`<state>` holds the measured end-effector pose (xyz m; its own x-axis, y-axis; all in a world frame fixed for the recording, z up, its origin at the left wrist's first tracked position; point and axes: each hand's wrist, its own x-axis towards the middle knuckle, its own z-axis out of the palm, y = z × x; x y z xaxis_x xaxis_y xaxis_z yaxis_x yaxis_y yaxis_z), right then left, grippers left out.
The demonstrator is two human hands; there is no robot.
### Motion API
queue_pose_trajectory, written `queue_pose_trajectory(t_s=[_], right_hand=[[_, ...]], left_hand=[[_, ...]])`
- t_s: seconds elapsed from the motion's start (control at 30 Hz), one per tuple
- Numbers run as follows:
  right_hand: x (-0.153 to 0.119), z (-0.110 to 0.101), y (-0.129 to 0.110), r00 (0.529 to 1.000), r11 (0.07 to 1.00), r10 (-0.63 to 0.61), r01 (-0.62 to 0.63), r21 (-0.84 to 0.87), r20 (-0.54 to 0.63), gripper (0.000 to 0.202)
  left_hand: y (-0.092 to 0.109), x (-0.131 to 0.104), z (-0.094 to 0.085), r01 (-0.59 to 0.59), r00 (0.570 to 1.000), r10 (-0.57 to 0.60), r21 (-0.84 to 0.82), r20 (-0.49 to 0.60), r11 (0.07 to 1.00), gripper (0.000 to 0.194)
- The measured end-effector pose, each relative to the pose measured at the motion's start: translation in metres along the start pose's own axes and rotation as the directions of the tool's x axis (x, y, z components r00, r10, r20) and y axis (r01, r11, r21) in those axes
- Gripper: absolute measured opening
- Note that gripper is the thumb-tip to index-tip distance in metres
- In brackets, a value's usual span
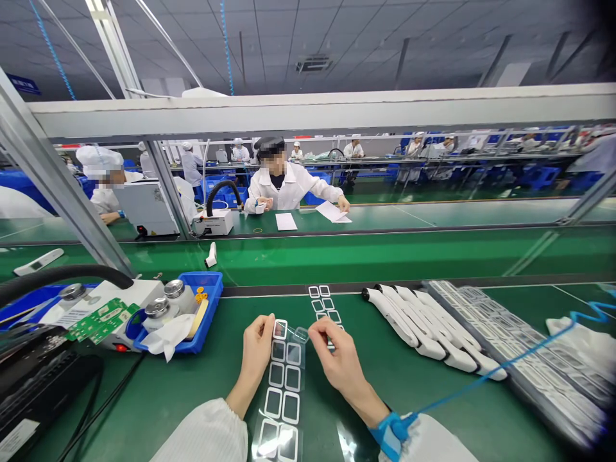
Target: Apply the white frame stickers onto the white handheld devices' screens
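My left hand (258,346) pinches the upper left edge of a clear sheet (285,369) that carries two columns of white rounded-square frame stickers. The sheet runs down toward me over the green bench. To its right, my right hand (337,359) has thumb and forefinger closed on a small clear rounded-square film piece (302,334) at the sheet's upper right corner. Whether that piece still touches the sheet, I cannot tell. Just beyond my right fingers lies another strip of white frames (323,298), partly hidden by that hand. A blue wrist strap (391,433) circles my right wrist.
Several white handheld housings (433,327) lie in a row at right, beside a stack of frame sheets (520,346). At left stands a blue tray (209,314) with metal-capped jars, near green circuit boards (103,321). A co-worker (289,183) handles papers across the line.
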<state>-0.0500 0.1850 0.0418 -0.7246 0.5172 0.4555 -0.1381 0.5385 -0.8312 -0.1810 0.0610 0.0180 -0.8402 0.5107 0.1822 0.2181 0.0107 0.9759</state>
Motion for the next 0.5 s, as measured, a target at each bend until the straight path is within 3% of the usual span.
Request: queue_pose_trajectory(t_s=[0.07, 0.1, 0.17, 0.23, 0.5], right_hand=[[0.000, 0.003, 0.002, 0.998, 0.997, 0.046, -0.043, 0.060, -0.045, 0.019], [0.000, 0.005, 0.004, 0.996, 0.991, 0.089, -0.086, 0.101, -0.021, 0.027], [0.000, 0.009, 0.011, 0.982, 0.965, 0.163, -0.179, 0.190, 0.097, 0.052], [0.000, 0.014, 0.017, 0.963, 0.935, 0.202, -0.244, 0.257, 0.177, 0.062], [0.002, 0.014, 0.029, 0.943, 0.890, 0.302, -0.332, 0.314, 0.142, 0.062]], left_hand=[[-0.002, 0.001, -0.001, 0.027, 0.999, -0.027, -0.015, -0.025, 1.000, 0.045], [-0.002, 0.001, 0.000, 0.036, 0.999, -0.037, -0.022, -0.026, 0.999, 0.045], [-0.002, -0.001, 0.003, 0.050, 0.999, -0.050, -0.038, 0.002, 0.998, 0.045], [0.000, -0.003, 0.006, 0.066, 0.997, -0.063, -0.054, 0.052, 0.996, 0.045], [-0.001, -0.005, 0.007, 0.206, 0.959, -0.150, -0.231, 0.239, 0.951, 0.035]])
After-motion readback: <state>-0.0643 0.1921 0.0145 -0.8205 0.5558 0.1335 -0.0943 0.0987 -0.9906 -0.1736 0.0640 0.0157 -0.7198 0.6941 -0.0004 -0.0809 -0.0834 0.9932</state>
